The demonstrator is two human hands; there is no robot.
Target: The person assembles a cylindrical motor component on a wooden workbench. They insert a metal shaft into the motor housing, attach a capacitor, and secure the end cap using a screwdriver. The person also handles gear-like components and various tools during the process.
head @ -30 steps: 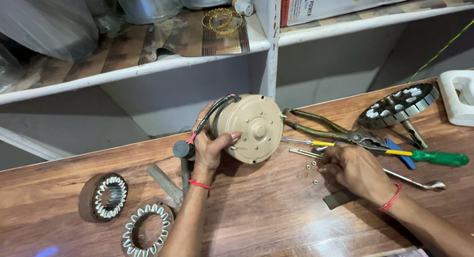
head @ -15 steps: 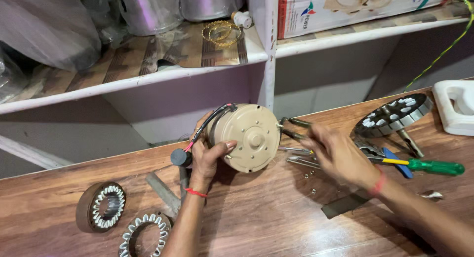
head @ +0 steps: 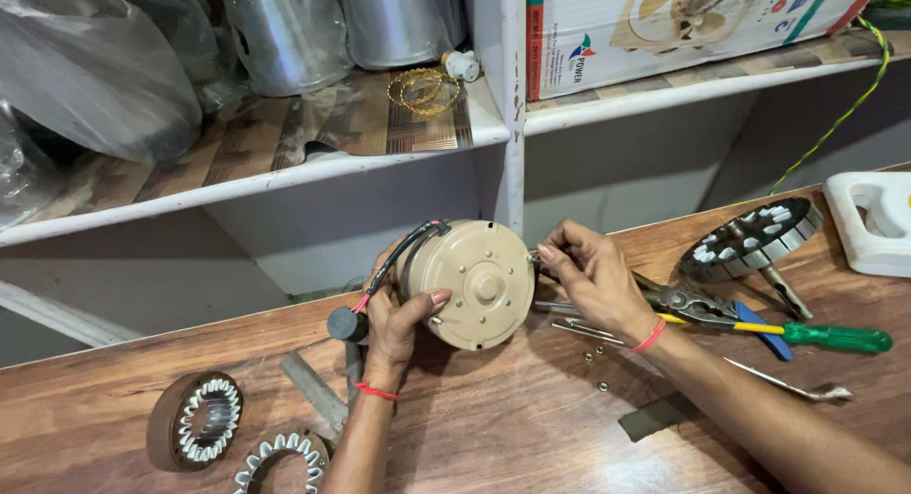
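**Motor housing held on edge at centre of bench; fastener work at its right rim**

Currently the beige fan motor housing (head: 473,283) stands on edge at the centre of the frame, resting on the wooden workbench (head: 531,428). The left hand (head: 397,318) is closed around its lower left rim, thumb on the face, with the black and red lead and the small black capacitor (head: 347,324) hanging just beside the wrist. The right hand (head: 590,271) is pinched shut at the housing's right edge; what it grips is too small to identify.

Observations on good practice, as judgement: the housing should be kept steady and upright so the rim hole stays presented to the fingertips, and the lead kept clear of the seam.

Loose small nuts (head: 595,371) and long bolts (head: 579,329) lie just below the right wrist. Pliers (head: 697,307) and a green-handled screwdriver (head: 826,337) sit to the right. Two wound stator rings (head: 196,420) lie at lower left.
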